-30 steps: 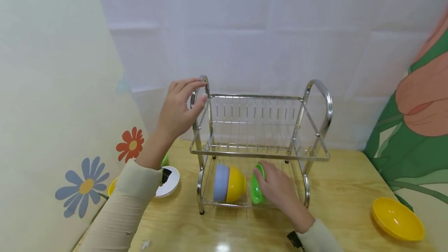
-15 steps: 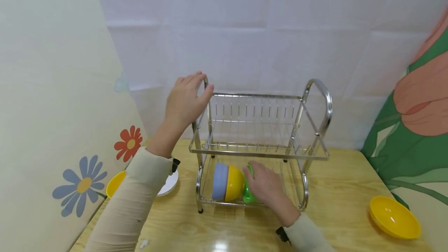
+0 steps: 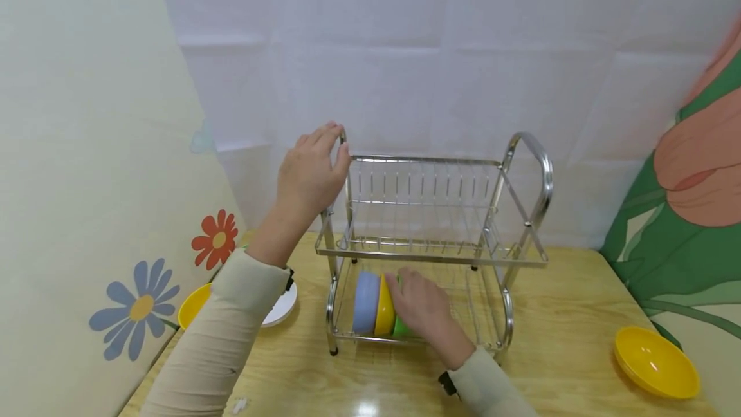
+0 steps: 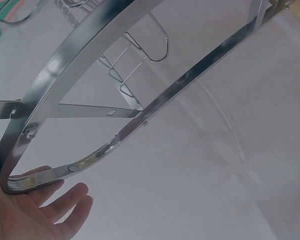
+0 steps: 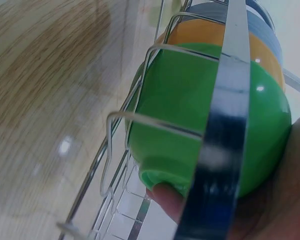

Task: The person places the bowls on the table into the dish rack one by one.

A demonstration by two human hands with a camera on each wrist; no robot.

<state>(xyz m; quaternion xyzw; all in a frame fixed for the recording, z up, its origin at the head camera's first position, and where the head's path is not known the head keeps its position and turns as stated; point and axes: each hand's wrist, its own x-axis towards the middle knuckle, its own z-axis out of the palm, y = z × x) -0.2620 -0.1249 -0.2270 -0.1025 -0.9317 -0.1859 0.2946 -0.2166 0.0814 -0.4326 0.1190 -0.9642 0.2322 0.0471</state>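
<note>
Head view: on the wooden surface (image 3: pixel 561 314), a two-tier metal rack (image 3: pixel 431 257), with three bowls on their sides in one row at the left of the lower tier (image 3: pixel 357 338). Leftmost, a blue bowl (image 3: pixel 365 304); against it, a yellow bowl (image 3: pixel 384 314); rightmost, a green bowl (image 5: pixel 180 95), largely hidden from above. Around the green bowl, the curled right grip (image 3: pixel 421 301), with one fingertip at the small foot (plain in the right wrist view). On the rack's left handle (image 4: pixel 60 60), the loosely spread left grip (image 3: pixel 309 172), with relaxed fingers beyond the metal; cannot tell the firmness of that touch.

Step in hand, by judgement: seating the green bowl snugly over the base of the yellow one. Push from the foot, straight along the row toward the blue bowl, rather than down. Match the tilt of the yellow bowl before adding pressure (likely to jam or spring back otherwise). Press gently; probably light and slick, judging by the shine, so apt to roll. Use the left grip as a brace against any sideways creep of the rack. Mind the thin wires (image 5: pixel 160 123) beside the green bowl, and avoid trapping a fingertip there. Before letting go, ease off slowly and check for lean; then draw the right grip out low, clear of the upper tier (image 3: pixel 376 254).
</note>
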